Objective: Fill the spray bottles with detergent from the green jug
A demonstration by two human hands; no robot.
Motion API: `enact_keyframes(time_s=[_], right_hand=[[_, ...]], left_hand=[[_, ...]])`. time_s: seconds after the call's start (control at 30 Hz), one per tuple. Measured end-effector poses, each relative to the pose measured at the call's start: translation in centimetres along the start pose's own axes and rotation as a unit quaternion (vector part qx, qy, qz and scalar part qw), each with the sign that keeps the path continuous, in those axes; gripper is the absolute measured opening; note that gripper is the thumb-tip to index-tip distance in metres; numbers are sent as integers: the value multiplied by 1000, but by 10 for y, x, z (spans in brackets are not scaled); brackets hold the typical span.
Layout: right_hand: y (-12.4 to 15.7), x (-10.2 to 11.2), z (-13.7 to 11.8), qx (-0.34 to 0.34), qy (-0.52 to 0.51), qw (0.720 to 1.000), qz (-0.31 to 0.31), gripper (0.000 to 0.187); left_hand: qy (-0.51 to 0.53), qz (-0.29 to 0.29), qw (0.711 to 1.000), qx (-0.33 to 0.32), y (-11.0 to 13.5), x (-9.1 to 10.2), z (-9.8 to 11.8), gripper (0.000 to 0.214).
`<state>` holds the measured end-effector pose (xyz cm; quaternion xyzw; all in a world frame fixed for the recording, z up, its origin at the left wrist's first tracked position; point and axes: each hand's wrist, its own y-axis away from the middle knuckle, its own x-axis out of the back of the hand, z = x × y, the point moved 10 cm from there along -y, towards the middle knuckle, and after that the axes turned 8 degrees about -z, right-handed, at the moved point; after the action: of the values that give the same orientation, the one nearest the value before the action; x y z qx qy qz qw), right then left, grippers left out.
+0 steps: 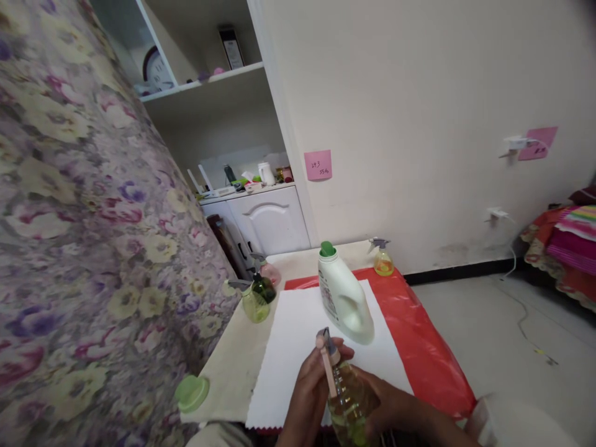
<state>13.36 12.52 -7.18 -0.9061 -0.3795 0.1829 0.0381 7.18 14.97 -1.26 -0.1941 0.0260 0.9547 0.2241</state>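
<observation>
My left hand (310,388) is closed around the pink-and-grey spray head (328,347) of a clear spray bottle (347,403) holding yellow-green liquid. My right hand (400,410) wraps around the bottle's body from the right. The bottle is upright above the near edge of a white sheet (298,335). A white detergent jug with a green cap (342,295) stands on the sheet just beyond my hands.
A red plastic sheet (428,347) lies under the white one. Green and pink spray bottles (258,298) stand at the table's left, a yellow one (382,259) at the back. A green lid (192,393) lies near the left corner. Floral fabric (93,217) hangs on the left.
</observation>
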Motion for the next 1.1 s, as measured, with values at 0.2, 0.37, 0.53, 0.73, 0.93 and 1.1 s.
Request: enact_keyframes(time_s=[0.2, 0.37, 0.53, 0.73, 0.93, 1.1], right_hand=[[-3, -5, -5, 0, -91, 995, -37, 86], [-3, -5, -6, -10, -100, 994, -50, 96], [-3, 5, 0, -18, -53, 998, -15, 94], [-1, 3, -4, -9, -64, 998, -23, 92], [1, 1, -8, 11, -46, 999, -28, 93], [5, 2, -5, 12, -50, 998, -25, 85]], left_hand=[[14, -3, 1000, -1, -3, 6, -9, 44], [64, -36, 997, -17, -3, 7, -13, 39], [24, 83, 996, -23, -1, 31, -18, 30], [20, 4, 1000, 2, 1, 21, -16, 33], [8, 36, 999, -9, 0, 15, -16, 26], [3, 13, 1000, -18, 2, 11, -13, 42]])
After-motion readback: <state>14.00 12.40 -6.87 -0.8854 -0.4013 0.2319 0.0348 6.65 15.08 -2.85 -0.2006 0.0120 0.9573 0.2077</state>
